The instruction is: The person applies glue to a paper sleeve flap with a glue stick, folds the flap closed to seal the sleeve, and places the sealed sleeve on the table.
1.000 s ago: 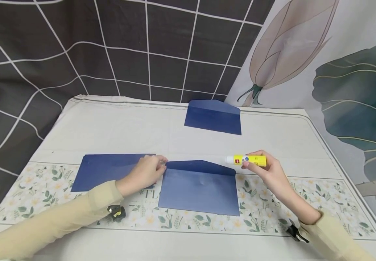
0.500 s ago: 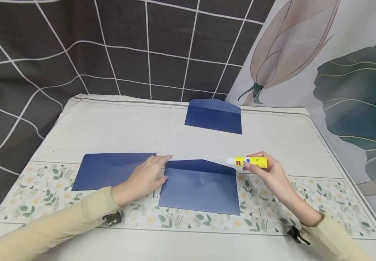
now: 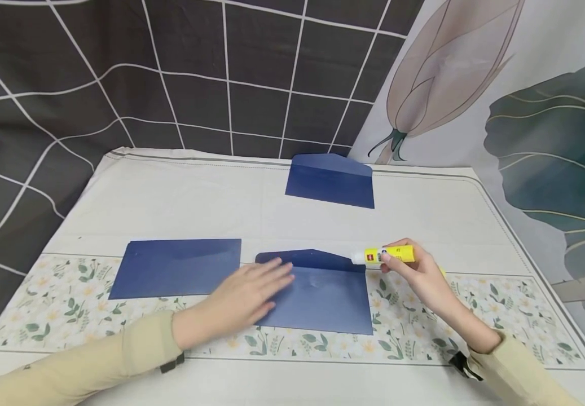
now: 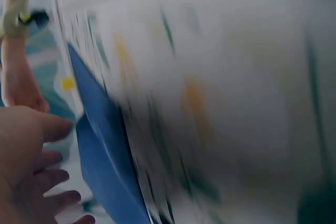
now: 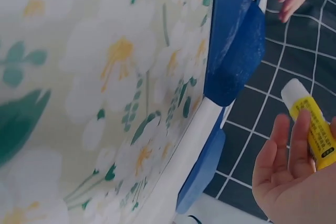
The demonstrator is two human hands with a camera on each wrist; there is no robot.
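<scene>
A blue envelope [image 3: 328, 304] lies in the middle of the table in the head view, its flap [image 3: 322, 260] opened away from me. My left hand [image 3: 238, 299] is spread over its left part, fingers straight; whether they touch the paper I cannot tell. In my right hand [image 3: 421, 276] I grip a yellow glue stick [image 3: 405, 253], its white end pointing left at the flap's right corner. The right wrist view shows that white end of the glue stick [image 5: 297, 92] and the curled fingers. A small yellow piece [image 3: 442, 271] shows behind the right hand.
Left of the opened envelope lies a flat blue envelope stack [image 3: 175, 268]. Another blue envelope [image 3: 330, 189] with its flap up lies at the table's far edge. The white tablecloth [image 3: 170, 197] has a floral band. A dark checked curtain [image 3: 262, 107] hangs behind.
My left hand has moved right, from the edge of the left stack onto the opened envelope, and its fingers have spread. The right hand with the glue stick has barely shifted.
</scene>
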